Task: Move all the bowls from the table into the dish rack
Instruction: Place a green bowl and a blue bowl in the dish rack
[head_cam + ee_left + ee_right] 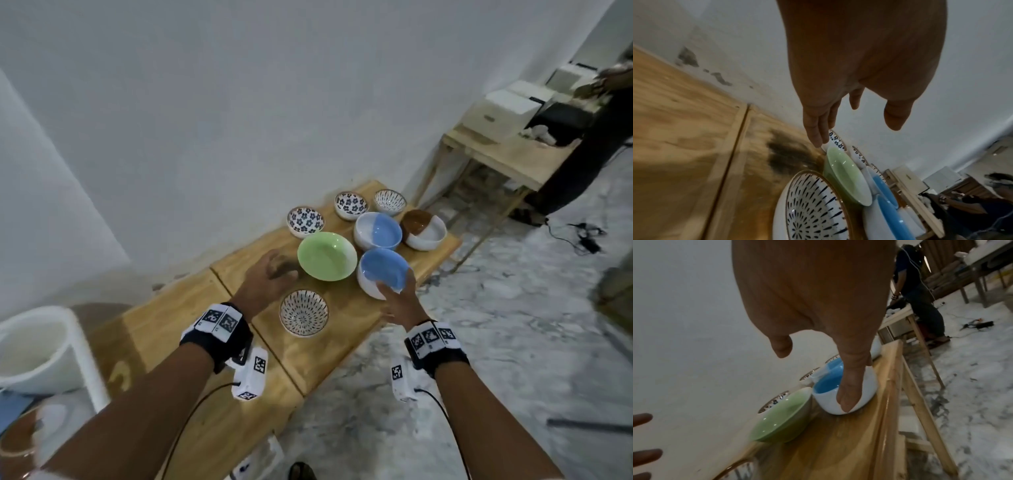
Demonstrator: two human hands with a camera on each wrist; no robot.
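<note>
- The dish rack, white and partly out of frame, sits at the far left end of the wooden table, well left of the green bowl; motion blur hides what is in it.
- The left hand hovers over the table just left of the green bowl, fingers relaxed and spread, holding nothing. In the left wrist view its fingertips point toward that bowl's far rim, but contact cannot be told.
- A dash-patterned bowl stands on the table in front of the green bowl, nearer the person, between the two wrists.
- The green bowl is upright on the table, the widest of the group.
- A flower-patterned bowl stands behind the green bowl, near the wall.
- A second flower-patterned bowl stands farther back and to the right of the green bowl.
- A blue-and-white bowl stands just right of and behind the green bowl.
- The near blue bowl sits at the table's front edge, just right of the green bowl. The right hand grasps its rim, one finger inside and the others on the white outer wall. The right wrist view shows the bowl's base on the wood.
- A second dash-patterned bowl stands at the back, right of the green bowl.
- A brown-and-white bowl stands at the table's right end, farthest right of the green bowl.
</note>
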